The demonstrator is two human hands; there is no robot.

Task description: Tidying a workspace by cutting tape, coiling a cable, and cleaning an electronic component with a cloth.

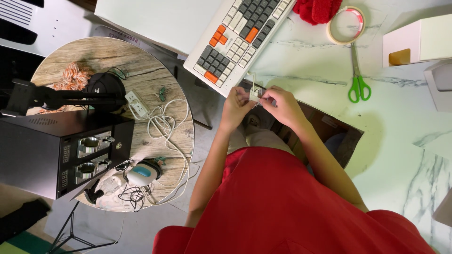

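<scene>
Both hands meeting at centre frame, just below the near corner of the keyboard (pixel 239 36): left hand (pixel 234 107) and right hand (pixel 281 106) each pinched shut on a small white object with a thin white cord (pixel 254 92), held between the fingertips; exact kind too small to tell. Cord looping up toward the keyboard's edge. Beneath the hands, red clothing (pixel 282 207) filling the lower centre of the frame. To the right, a white marbled surface (pixel 400 136) carrying green-handled scissors (pixel 359 80), with a roll of tape (pixel 346 24) just above them at upper right, a red cloth (pixel 318 9) beside it at the top edge and a white box (pixel 416 40) at far right. To the left, a round wooden surface (pixel 103 56) holding a white power strip (pixel 137 103) with tangled white cable (pixel 169 131), a black box-shaped machine (pixel 56 153) with two metal wells at lower left, a black stand (pixel 61 96) above it, and a small white-and-blue device (pixel 143 173) among black wires near the round surface's lower rim.
</scene>
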